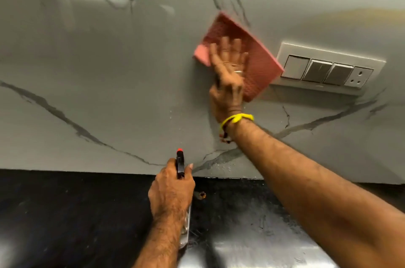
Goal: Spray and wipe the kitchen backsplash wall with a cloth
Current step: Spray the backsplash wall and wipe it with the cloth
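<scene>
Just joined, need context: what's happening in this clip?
A person is cleaning a grey marble-look backsplash wall. The right hand presses a pink cloth flat against the wall with its fingers spread, just left of a switch plate. The left hand grips a spray bottle low down near the black countertop, its red-tipped nozzle pointing up toward the wall. Fine spray droplets show on the wall below the cloth, so that patch is not yet wiped.

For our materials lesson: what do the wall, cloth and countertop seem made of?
Wall: glossy marble or marble-look tile, judging by grey veins and reflections. Cloth: pink, waffle-textured, probably sponge cloth. Countertop: black polished stone, maybe granite, shiny.
</scene>
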